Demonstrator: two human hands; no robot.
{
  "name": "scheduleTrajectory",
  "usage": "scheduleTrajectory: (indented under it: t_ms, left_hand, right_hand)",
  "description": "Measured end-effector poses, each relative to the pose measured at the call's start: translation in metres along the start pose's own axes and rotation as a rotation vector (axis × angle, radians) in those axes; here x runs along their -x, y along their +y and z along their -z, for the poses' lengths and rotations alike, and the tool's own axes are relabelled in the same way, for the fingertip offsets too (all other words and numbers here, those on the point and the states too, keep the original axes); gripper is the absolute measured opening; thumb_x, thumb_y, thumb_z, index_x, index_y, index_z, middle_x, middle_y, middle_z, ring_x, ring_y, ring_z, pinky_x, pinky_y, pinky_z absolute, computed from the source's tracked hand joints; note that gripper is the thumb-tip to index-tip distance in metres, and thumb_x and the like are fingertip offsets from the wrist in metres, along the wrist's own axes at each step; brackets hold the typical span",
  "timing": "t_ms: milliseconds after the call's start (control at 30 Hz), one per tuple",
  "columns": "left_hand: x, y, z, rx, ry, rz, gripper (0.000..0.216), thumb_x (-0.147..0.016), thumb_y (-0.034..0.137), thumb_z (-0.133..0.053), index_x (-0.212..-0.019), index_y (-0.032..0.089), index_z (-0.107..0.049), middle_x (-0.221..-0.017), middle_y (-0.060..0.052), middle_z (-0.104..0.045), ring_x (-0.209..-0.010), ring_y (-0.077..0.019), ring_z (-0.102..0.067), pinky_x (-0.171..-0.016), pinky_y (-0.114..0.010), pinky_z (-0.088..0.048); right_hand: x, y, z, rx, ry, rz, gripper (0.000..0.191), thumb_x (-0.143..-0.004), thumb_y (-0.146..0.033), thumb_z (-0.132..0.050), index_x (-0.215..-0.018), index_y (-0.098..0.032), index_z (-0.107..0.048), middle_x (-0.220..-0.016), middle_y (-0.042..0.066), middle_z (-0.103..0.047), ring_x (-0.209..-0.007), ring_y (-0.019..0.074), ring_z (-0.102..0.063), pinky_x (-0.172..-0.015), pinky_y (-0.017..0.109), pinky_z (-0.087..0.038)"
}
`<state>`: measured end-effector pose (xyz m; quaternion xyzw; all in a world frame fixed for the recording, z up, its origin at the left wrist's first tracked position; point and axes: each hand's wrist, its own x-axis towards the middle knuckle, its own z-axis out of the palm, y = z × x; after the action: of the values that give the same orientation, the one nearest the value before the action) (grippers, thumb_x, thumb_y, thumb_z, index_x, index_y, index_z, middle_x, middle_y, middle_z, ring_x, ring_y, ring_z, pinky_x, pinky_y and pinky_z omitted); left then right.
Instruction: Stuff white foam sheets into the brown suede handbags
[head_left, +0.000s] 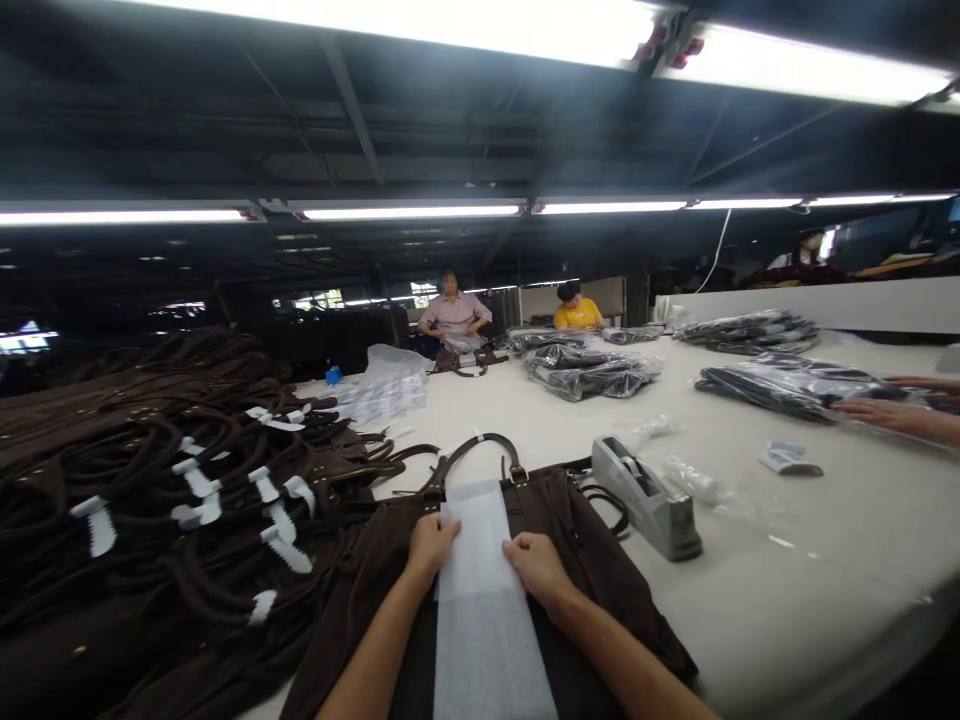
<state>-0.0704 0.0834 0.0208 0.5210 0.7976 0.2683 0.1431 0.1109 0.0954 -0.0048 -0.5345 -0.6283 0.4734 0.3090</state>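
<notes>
A dark brown handbag (pixel 600 590) lies flat in front of me, its looped handle (pixel 491 440) pointing away. Down its middle runs a long strip of white tissue paper (pixel 484 600). My left hand (pixel 431 548) pinches the strip's left edge near the top. At the right edge, my right hand (pixel 538 568) grips the paper between thumb and fingers. Just right of the bag stands a grey tape dispenser (pixel 645 500).
Brown bags with white paper tags pile up on the left (pixel 187 480). Plastic-wrapped bags (pixel 589 368) lie farther back on the white table (pixel 750 600). A co-worker's hands (pixel 892 410) touch a wrapped bag (pixel 795 385) at right. Two people (pixel 454 312) work at the far side.
</notes>
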Motion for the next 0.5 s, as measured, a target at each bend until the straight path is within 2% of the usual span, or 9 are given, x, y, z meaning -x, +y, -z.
scheduleTrajectory:
  t_ms: [133,300,400,500]
  left_hand:
    - [-0.001,0.001,-0.005,0.007,0.036,-0.027,0.026,-0.092,0.037,-0.056,-0.096,0.013,-0.064,-0.093,-0.003,-0.068,-0.086,-0.0164,-0.065,-0.082,-0.036,-0.053]
    - [0.015,0.013,-0.010,-0.221,0.189,-0.058,0.012,-0.090,0.022,-0.055,-0.092,0.013,-0.064,-0.098,-0.009,-0.065,-0.097,-0.0224,-0.061,-0.085,-0.037,-0.048]
    - [0.023,0.028,-0.014,-0.362,0.251,-0.130,0.018,-0.089,0.012,-0.049,-0.098,0.011,-0.064,-0.106,-0.016,-0.063,-0.107,-0.0288,-0.057,-0.090,-0.039,-0.044]
    - [0.026,0.040,-0.017,-0.464,0.285,-0.264,0.033,-0.091,0.006,-0.038,-0.114,0.016,-0.060,-0.124,-0.015,-0.056,-0.119,-0.0261,-0.051,-0.101,-0.037,-0.037]
  right_hand:
    - [0.000,-0.001,-0.001,-0.005,-0.020,-0.026,0.024,-0.086,-0.024,-0.052,-0.063,-0.017,-0.052,-0.048,-0.005,-0.048,-0.040,0.0091,-0.042,-0.040,0.021,-0.029]
    - [-0.002,-0.002,-0.005,0.043,-0.057,-0.020,0.025,-0.078,-0.022,-0.061,-0.056,-0.018,-0.051,-0.040,-0.006,-0.042,-0.036,0.0096,-0.037,-0.040,0.023,-0.025]
    - [-0.005,0.000,-0.006,0.087,-0.020,0.029,0.024,-0.074,-0.022,-0.065,-0.054,-0.016,-0.055,-0.046,-0.003,-0.051,-0.046,0.0103,-0.046,-0.046,0.022,-0.027]
    - [-0.007,0.002,-0.006,0.141,0.028,0.065,0.020,-0.072,-0.021,-0.068,-0.056,-0.014,-0.059,-0.056,0.000,-0.060,-0.057,0.0115,-0.054,-0.050,0.022,-0.029]
